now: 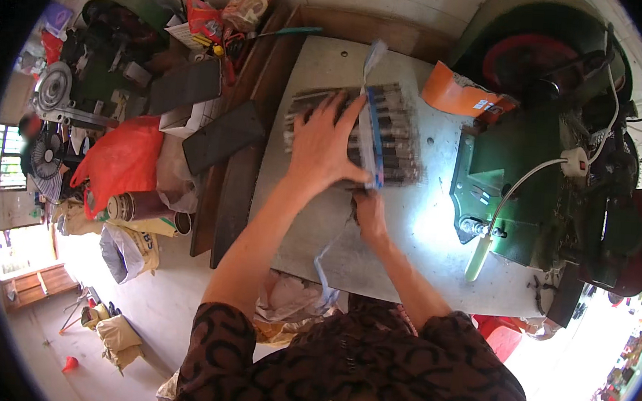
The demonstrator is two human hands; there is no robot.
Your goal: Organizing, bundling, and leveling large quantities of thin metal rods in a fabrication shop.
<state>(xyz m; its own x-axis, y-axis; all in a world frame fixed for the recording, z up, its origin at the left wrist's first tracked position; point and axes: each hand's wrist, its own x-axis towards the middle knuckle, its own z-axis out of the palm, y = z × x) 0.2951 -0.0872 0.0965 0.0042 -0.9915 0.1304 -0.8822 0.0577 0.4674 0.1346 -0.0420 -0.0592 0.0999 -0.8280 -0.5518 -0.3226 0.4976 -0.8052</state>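
A bundle of dark, narrow rod-like pieces (404,143), laid side by side, rests on the pale metal tabletop (301,221). Across its middle runs a translucent whitish strip (374,60) with a blue band (377,134) along it; the far end sticks up past the bundle. My left hand (318,147) lies spread over the left half, its thumb and index finger reaching the strip. At the bundle's near edge my right hand (370,217) is closed around the strip's near end, and a tail (322,263) trails toward me. The right fingertips are partly hidden.
A green machine (513,183) with a lit lamp and white cable fills the right side. Behind it lies an orange curved piece (463,94). On the left are a dark phone (223,137), a red plastic bag (123,160) and a wooden edge (258,79).
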